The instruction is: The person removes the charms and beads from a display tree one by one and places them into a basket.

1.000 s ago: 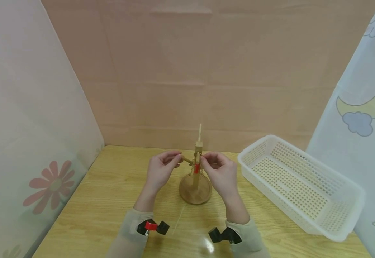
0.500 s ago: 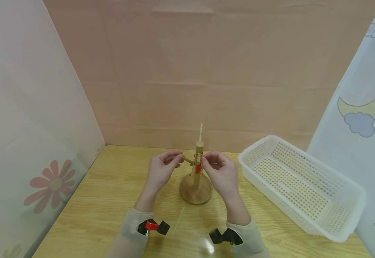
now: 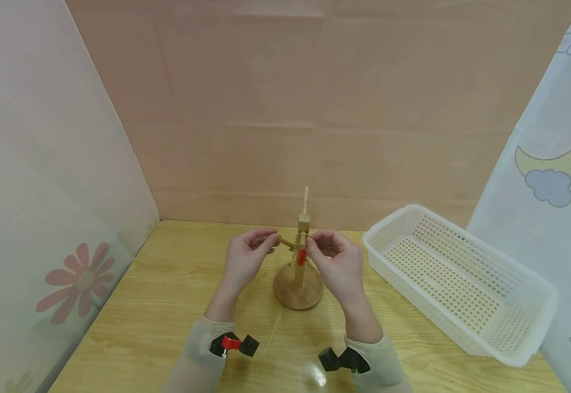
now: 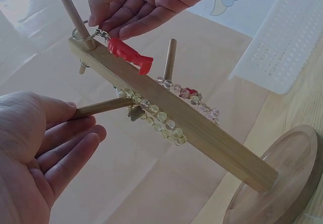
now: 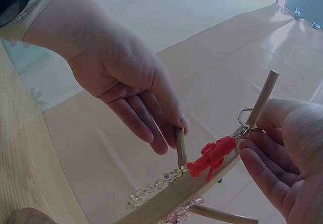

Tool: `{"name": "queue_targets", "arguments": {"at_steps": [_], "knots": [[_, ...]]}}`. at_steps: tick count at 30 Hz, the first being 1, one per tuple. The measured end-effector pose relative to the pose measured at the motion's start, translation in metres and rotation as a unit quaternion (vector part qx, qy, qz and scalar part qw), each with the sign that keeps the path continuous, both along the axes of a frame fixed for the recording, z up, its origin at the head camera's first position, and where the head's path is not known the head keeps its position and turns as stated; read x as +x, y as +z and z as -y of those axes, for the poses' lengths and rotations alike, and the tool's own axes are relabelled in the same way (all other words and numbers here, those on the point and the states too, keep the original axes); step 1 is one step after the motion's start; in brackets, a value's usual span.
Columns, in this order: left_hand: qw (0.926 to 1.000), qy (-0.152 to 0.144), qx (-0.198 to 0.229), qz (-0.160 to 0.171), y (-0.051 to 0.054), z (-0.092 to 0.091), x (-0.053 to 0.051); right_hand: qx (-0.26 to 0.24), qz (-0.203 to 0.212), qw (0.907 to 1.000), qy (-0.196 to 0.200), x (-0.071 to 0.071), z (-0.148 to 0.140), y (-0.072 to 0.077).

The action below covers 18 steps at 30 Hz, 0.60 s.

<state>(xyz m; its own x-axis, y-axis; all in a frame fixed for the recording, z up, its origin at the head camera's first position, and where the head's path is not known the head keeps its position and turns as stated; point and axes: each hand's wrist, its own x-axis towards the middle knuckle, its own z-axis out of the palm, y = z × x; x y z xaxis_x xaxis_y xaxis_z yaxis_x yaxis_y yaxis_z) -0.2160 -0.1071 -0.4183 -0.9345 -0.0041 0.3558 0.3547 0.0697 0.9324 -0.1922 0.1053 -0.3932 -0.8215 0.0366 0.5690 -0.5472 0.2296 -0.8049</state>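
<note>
Red figure keychain [image 4: 130, 56] hanging just beneath right hand [image 3: 339, 265]; its ring [image 5: 239, 118] around front peg [image 4: 75, 15], right thumb and finger pinching at ring. Left hand [image 3: 245, 259] pinching side peg [image 4: 101, 108] of wooden stand [image 4: 218, 144]. Crowding space between hands: yellow bead bracelet [image 4: 161, 116] on left hand's peg, pink bead bracelet [image 4: 196, 99] below right hand. Round base [image 3: 285, 292] below both hands, on table [image 3: 167, 305]. White basket [image 3: 428, 307] beyond right hand, to its right.

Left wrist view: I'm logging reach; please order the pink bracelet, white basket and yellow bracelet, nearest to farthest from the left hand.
1. Yellow bracelet, near side of the stand.
2. Pink bracelet, the stand's far side.
3. White basket, beyond, upper right.
</note>
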Motion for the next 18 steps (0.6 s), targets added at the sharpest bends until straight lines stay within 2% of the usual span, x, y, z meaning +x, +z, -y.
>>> {"name": "queue_targets", "arguments": {"at_steps": [18], "knots": [[1.0, -0.002, -0.004, -0.008, -0.0014, 0.0008, -0.0014, -0.006, -0.026, 0.9996, 0.014, 0.0064, -0.0017, 0.0072]]}}
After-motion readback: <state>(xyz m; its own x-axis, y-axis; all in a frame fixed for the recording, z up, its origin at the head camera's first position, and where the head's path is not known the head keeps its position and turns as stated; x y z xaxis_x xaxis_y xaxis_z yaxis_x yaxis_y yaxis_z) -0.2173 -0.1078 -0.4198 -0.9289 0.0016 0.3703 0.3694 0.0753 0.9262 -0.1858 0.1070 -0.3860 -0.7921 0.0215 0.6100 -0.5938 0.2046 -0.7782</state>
